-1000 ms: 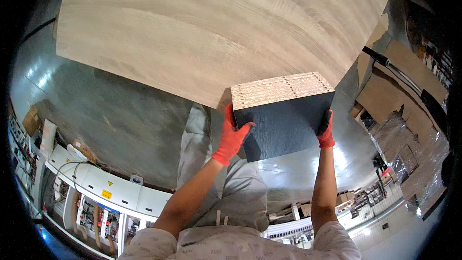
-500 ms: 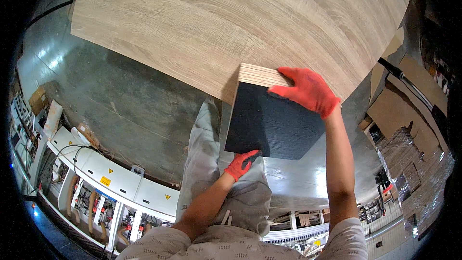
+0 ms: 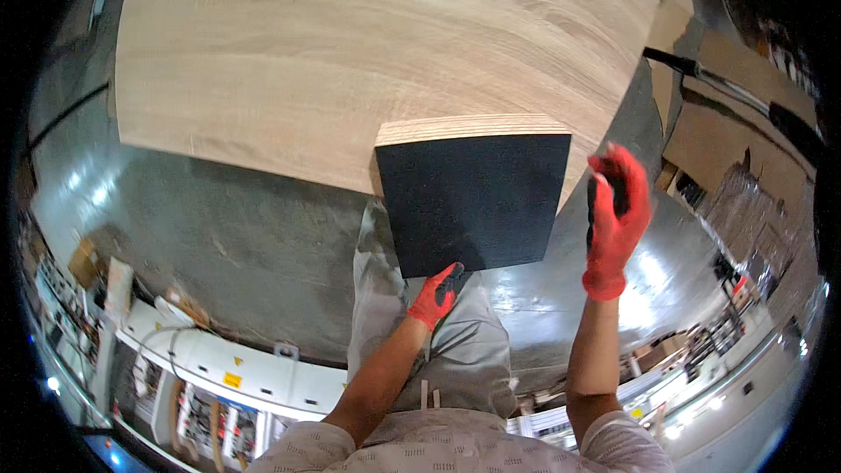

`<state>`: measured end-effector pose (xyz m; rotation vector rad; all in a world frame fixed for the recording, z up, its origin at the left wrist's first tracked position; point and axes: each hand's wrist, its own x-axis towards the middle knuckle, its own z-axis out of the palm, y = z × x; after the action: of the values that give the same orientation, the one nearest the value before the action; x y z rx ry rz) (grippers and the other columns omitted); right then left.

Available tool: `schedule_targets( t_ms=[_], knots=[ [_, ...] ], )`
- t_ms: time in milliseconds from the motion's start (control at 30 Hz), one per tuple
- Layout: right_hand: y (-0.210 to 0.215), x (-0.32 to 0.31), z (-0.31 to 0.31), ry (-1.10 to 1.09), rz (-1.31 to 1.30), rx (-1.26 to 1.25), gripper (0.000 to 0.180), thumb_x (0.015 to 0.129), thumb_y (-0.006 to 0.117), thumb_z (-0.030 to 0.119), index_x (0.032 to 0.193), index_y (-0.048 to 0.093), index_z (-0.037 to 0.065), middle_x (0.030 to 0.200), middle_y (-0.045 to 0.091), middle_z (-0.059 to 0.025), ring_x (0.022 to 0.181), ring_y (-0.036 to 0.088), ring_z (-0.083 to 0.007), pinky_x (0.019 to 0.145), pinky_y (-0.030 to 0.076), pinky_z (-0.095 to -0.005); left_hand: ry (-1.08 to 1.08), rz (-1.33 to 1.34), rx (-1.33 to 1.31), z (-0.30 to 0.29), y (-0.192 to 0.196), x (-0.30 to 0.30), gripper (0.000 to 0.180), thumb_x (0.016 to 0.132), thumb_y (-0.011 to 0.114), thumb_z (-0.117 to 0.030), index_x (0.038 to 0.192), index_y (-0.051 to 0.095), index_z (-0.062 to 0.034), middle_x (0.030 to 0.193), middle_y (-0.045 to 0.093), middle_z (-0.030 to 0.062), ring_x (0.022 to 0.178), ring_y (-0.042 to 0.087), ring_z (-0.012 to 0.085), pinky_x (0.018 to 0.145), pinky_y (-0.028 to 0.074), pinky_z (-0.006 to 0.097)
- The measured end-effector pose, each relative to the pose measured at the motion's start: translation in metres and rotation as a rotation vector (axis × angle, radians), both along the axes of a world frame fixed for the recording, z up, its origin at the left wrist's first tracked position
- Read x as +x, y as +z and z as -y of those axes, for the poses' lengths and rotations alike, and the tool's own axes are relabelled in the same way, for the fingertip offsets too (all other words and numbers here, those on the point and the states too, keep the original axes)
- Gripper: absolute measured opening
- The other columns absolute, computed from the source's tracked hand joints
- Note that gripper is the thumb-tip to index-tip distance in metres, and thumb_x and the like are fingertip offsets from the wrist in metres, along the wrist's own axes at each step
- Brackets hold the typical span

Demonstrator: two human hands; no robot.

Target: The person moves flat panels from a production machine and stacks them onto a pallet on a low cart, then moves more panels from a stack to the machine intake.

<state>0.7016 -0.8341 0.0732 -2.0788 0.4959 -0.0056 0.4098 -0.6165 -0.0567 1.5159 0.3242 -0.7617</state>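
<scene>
A stack of boards (image 3: 473,201) leans over the near edge of a large wood-grain panel (image 3: 289,61), with a black face toward me and light, layered edges along its far side. My left hand (image 3: 435,295), in a red glove with dark fingers, grips the near edge of the stack, thumb on the black face and the other fingers hidden beneath. To the right of the stack, my right hand (image 3: 618,219), gloved the same way, is raised in the air, apart from the boards. Its fingers are curved and the thumb stands away from them, with nothing visible between.
Brown cardboard (image 3: 727,96) and crumpled clear plastic wrap (image 3: 745,219) lie to the right. A black-ended bar (image 3: 701,70) juts toward the panel's right edge. A long white machine (image 3: 263,377) with yellow labels stands at the lower left, on a grey floor (image 3: 236,236).
My right hand has let go of the stack's far edge and moved off to the right. The stack has turned squarer to me and shifted left in view; my left hand still holds it.
</scene>
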Motion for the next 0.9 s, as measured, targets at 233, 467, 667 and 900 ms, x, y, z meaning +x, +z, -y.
schedule_targets(
  t_ms=[233, 467, 667, 900],
  knots=[
    [-0.069, -0.245, -0.015, -0.852, -0.282, 0.323, 0.021, 0.09, 0.053, 0.006, 0.111, 0.055, 0.002, 0.095, 0.06, -0.0074, 0.086, 0.058, -0.0163, 0.081, 0.046, -0.028, -0.125, -0.775, -0.46, -0.106, 0.049, 0.11, 0.019, 0.093, 0.055, -0.015, 0.107, 0.057, -0.0026, 0.1, 0.064, 0.0072, 0.093, 0.06, 0.0157, 0.086, 0.048, 0.03],
    [-0.132, -0.283, -0.207, -0.443, -0.427, 0.526, 0.046, 0.084, 0.059, 0.011, 0.127, 0.046, 0.002, 0.124, 0.052, -0.0142, 0.113, 0.051, -0.024, 0.096, 0.04, -0.0371, -0.672, 0.328, 0.553, -0.162, 0.058, 0.329, 0.06, 0.071, 0.069, -0.001, 0.127, 0.049, -0.0048, 0.123, 0.056, 0.0102, 0.108, 0.056, 0.0213, 0.093, 0.044, 0.034],
    [-0.218, -0.295, -0.291, -0.199, -0.347, 0.0, 0.05, 0.083, 0.061, 0.036, 0.125, 0.054, 0.01, 0.135, 0.051, -0.0091, 0.125, 0.045, -0.0299, 0.106, 0.029, -0.0481, -1.069, 0.634, 0.371, -0.09, -0.009, 0.371, 0.076, 0.067, 0.067, 0.004, 0.138, 0.04, -0.0069, 0.131, 0.051, 0.0122, 0.119, 0.05, 0.0277, 0.1, 0.04, 0.034],
    [-0.194, -0.249, -0.259, -0.878, -0.009, 0.925, 0.045, 0.089, 0.052, 0.01, 0.132, 0.044, 0.003, 0.13, 0.054, -0.0127, 0.117, 0.053, -0.0267, 0.098, 0.042, -0.0368, -0.915, 0.554, 0.599, -0.144, -0.039, 0.343, 0.053, 0.08, 0.067, -0.008, 0.128, 0.046, -0.0005, 0.128, 0.053, 0.0126, 0.117, 0.052, 0.0244, 0.099, 0.039, 0.035]
  ],
)
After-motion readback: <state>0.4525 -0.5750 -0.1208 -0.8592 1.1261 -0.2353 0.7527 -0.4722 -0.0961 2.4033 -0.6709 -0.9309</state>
